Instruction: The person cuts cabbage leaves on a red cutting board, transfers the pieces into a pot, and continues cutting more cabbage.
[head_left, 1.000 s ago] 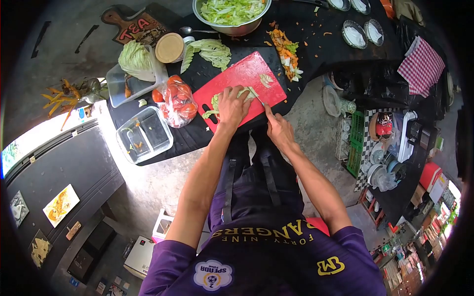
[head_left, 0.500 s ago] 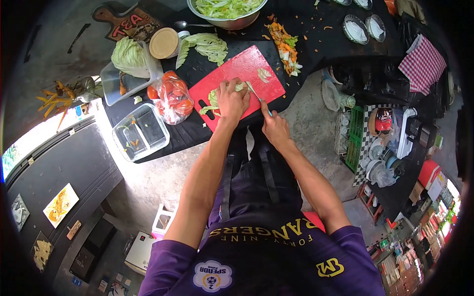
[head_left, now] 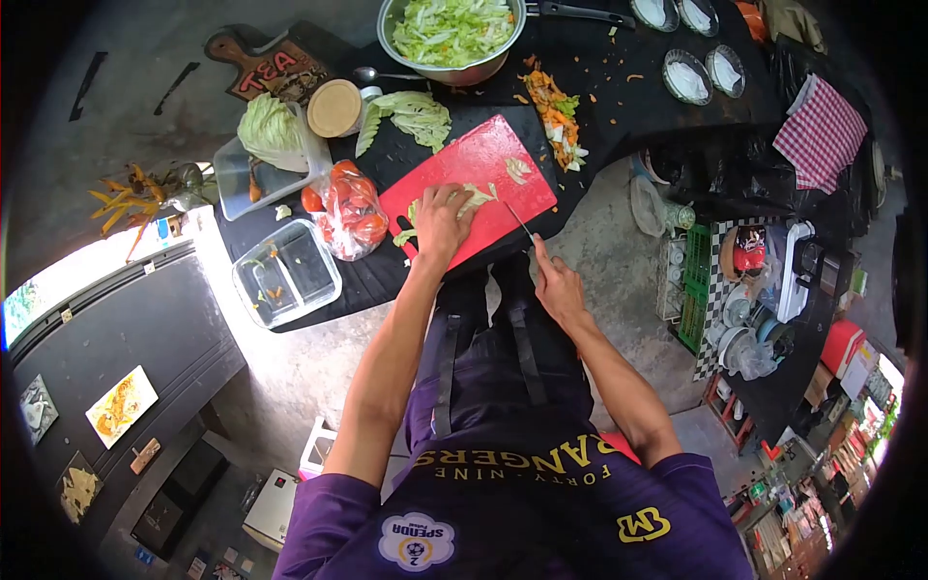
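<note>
On the red cutting board, my left hand presses down on a piece of napa cabbage, its fingers bent over the leaf. My right hand grips a knife by the handle, to the right of the leaf. The blade points up and left across the board's near right edge, a little apart from the cabbage. Cut cabbage bits lie near the board's right side. Part of the leaf is hidden under my left fingers.
A pan of shredded cabbage stands behind the board. Vegetable scraps lie to its right. At left are bagged tomatoes, a glass container, a cabbage head in a plastic tub, and a lidded jar.
My right hand has drawn the knife right and toward me, away from the leaf. The left hand stays on the cabbage. The whole view has shifted slightly, showing more of the pan.
</note>
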Demonstrator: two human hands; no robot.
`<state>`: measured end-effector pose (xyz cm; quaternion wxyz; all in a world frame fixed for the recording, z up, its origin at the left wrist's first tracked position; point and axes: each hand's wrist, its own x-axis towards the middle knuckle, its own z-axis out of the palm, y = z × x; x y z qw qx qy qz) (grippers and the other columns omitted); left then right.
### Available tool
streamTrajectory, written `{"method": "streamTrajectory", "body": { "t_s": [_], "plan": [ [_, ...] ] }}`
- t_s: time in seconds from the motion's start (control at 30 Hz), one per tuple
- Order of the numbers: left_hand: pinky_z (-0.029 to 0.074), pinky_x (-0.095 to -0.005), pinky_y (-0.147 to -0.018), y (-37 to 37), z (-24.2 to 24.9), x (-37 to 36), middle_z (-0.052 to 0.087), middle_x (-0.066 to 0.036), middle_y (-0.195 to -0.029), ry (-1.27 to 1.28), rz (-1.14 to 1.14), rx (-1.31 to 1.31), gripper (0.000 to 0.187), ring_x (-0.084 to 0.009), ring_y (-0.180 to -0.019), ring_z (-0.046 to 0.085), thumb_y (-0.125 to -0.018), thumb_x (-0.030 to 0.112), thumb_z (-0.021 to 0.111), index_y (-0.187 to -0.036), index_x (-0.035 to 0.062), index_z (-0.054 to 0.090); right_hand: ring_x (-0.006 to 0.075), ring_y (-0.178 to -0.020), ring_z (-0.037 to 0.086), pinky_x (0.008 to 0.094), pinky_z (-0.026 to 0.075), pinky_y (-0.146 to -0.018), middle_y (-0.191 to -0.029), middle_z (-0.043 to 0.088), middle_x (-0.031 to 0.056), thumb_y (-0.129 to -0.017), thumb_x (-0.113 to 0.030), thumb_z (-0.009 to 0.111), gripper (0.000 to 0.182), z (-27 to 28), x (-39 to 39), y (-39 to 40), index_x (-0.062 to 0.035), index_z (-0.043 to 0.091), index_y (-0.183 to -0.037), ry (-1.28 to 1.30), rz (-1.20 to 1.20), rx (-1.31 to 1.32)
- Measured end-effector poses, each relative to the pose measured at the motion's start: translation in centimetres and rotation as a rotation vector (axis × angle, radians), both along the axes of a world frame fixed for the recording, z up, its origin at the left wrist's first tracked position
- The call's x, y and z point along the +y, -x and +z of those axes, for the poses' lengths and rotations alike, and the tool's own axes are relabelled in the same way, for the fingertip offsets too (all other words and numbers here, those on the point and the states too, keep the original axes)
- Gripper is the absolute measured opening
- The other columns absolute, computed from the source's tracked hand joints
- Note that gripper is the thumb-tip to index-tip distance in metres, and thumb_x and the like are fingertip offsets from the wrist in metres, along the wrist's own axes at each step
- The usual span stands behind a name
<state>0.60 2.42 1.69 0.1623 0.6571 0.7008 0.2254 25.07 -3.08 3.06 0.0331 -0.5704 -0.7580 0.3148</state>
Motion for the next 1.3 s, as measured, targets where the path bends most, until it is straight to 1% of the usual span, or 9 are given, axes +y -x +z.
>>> {"method": "streamTrajectory", "body": {
  "t_s": [0.13, 0.3, 0.47, 0.57, 0.7, 1.0, 1.1, 1.2, 1.3],
  "plan": [
    [0.045, -0.0425, -0.089, 1.2, 0.1, -1.3, 0.064, -0.004, -0.112, -0.053, -0.109, 0.000, 0.024, -0.0271, -0.106, 0.055, -0.072, 0.019, 0.075, -0.096, 0.0121, 0.075, 0.0451, -0.069, 0.064, 0.0549, 0.053, -0.064, -0.091, 0.063, 0.0220, -0.084, -0.007, 0.057, 0.076, 0.3, 1.7, 0.6, -0.0345, 0.029, -0.149, -0.013, 0.090, -0.023],
    [0.047, -0.0410, -0.089, 0.7, -0.8, -1.4, 0.064, -0.006, -0.112, -0.067, -0.114, -0.046, 0.020, -0.0294, -0.106, 0.055, -0.072, 0.009, 0.073, -0.092, 0.0076, 0.075, 0.0436, -0.076, 0.063, 0.0532, 0.052, -0.068, -0.088, 0.062, 0.0204, -0.087, -0.009, 0.055, 0.068, -0.3, 5.1, 0.8, -0.0306, 0.032, -0.147, 0.013, -0.021, -0.096],
    [0.049, -0.0410, -0.090, -0.9, -1.1, -0.9, 0.063, -0.009, -0.110, -0.109, -0.150, -0.109, 0.019, -0.0321, -0.108, 0.054, -0.073, 0.002, 0.069, -0.091, 0.0049, 0.074, 0.0419, -0.074, 0.063, 0.0523, 0.051, -0.067, -0.081, 0.061, 0.0200, -0.087, -0.008, 0.055, 0.065, -1.4, 3.5, 1.3, -0.0254, 0.035, -0.147, -0.073, -0.114, 0.081],
    [0.048, -0.0415, -0.092, -1.4, -0.3, -0.9, 0.061, -0.011, -0.113, -0.127, -0.164, -0.130, 0.024, -0.0334, -0.108, 0.054, -0.073, 0.006, 0.071, -0.096, 0.0037, 0.072, 0.0438, -0.073, 0.062, 0.0536, 0.051, -0.067, -0.081, 0.060, 0.0213, -0.087, -0.007, 0.055, 0.065, -0.9, 1.9, 2.4, -0.0247, 0.036, -0.146, -0.038, -0.086, 0.147],
    [0.048, -0.0423, -0.092, -1.4, 0.5, -0.8, 0.059, -0.012, -0.115, -0.111, -0.120, -0.140, 0.031, -0.0334, -0.107, 0.054, -0.072, 0.011, 0.075, -0.102, 0.0041, 0.071, 0.0463, -0.074, 0.062, 0.0561, 0.051, -0.067, -0.088, 0.062, 0.0236, -0.088, -0.008, 0.055, 0.064, 0.0, 1.5, 3.6, -0.0265, 0.036, -0.146, 0.030, -0.047, 0.094],
    [0.043, -0.0432, -0.089, -1.1, 0.6, -0.4, 0.061, -0.005, -0.112, -0.068, -0.072, 0.094, 0.031, -0.0297, -0.108, 0.052, -0.074, 0.024, 0.073, -0.102, 0.0104, 0.072, 0.0478, -0.077, 0.063, 0.0563, 0.052, -0.070, -0.095, 0.062, 0.0251, -0.087, -0.010, 0.054, 0.068, 0.7, 2.2, 4.5, -0.0306, 0.031, -0.148, 0.074, -0.006, 0.017],
    [0.044, -0.0445, -0.088, -1.3, 0.8, -0.3, 0.063, -0.002, -0.112, -0.044, -0.062, 0.127, 0.027, -0.0275, -0.108, 0.052, -0.074, 0.026, 0.074, -0.096, 0.0121, 0.076, 0.0464, -0.075, 0.063, 0.0540, 0.052, -0.069, -0.090, 0.061, 0.0257, -0.087, -0.006, 0.054, 0.067, 0.9, 2.8, 5.0, -0.0244, 0.033, -0.148, 0.045, 0.016, -0.052],
    [0.044, -0.0440, -0.087, -1.5, 0.5, -0.2, 0.063, -0.002, -0.111, -0.040, -0.044, 0.151, 0.022, -0.0270, -0.107, 0.052, -0.073, 0.026, 0.074, -0.092, 0.0149, 0.077, 0.0480, -0.078, 0.063, 0.0543, 0.053, -0.071, -0.096, 0.062, 0.0287, -0.085, -0.006, 0.054, 0.070, 1.1, 3.1, 5.3, -0.0247, 0.031, -0.148, 0.057, 0.027, -0.063],
    [0.044, -0.0438, -0.086, -1.7, -0.1, 0.0, 0.063, -0.001, -0.110, -0.040, -0.016, 0.166, 0.017, -0.0267, -0.108, 0.052, -0.072, 0.026, 0.074, -0.086, 0.0170, 0.078, 0.0466, -0.083, 0.065, 0.0531, 0.054, -0.076, -0.106, 0.062, 0.0282, -0.081, -0.010, 0.061, 0.078, 0.7, 3.2, 5.5, -0.0253, 0.027, -0.150, 0.128, 0.047, -0.134]
  ]
}}
